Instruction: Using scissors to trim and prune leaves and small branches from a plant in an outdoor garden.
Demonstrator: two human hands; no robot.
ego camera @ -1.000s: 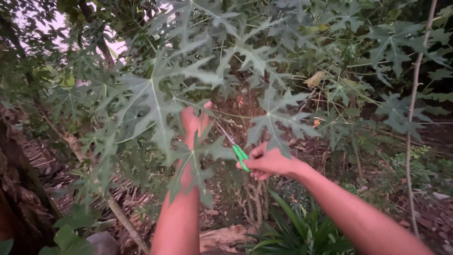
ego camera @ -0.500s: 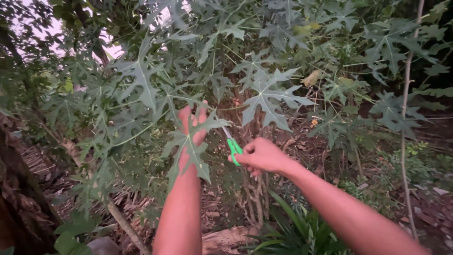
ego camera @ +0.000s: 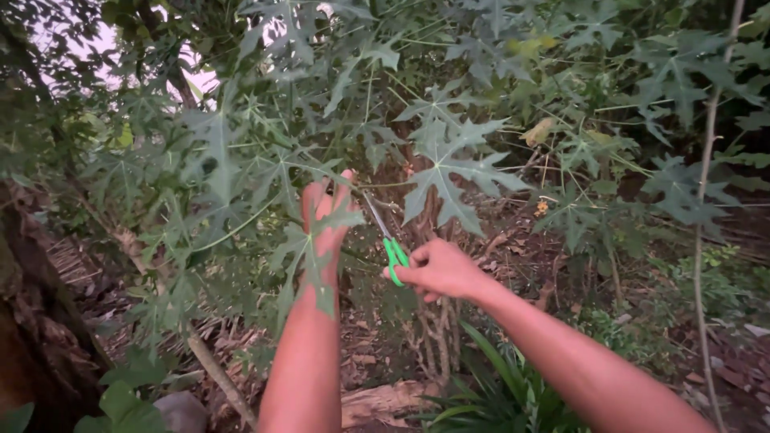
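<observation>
The right hand is closed around green-handled scissors, blades angled up toward a leaf stalk. The left hand reaches among lobed leaves, fingers together, partly hidden behind 1 leaf.

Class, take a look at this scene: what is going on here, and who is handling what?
A person stands among green plants with deeply lobed leaves. The right hand grips green-handled scissors, blades pointing up toward thin leaf stalks. The left hand is raised beside the blades, fingers spread, with a lobed leaf hanging in front of the wrist. Whether that hand grips a stalk cannot be told. Dry leaf litter covers the ground behind.
</observation>
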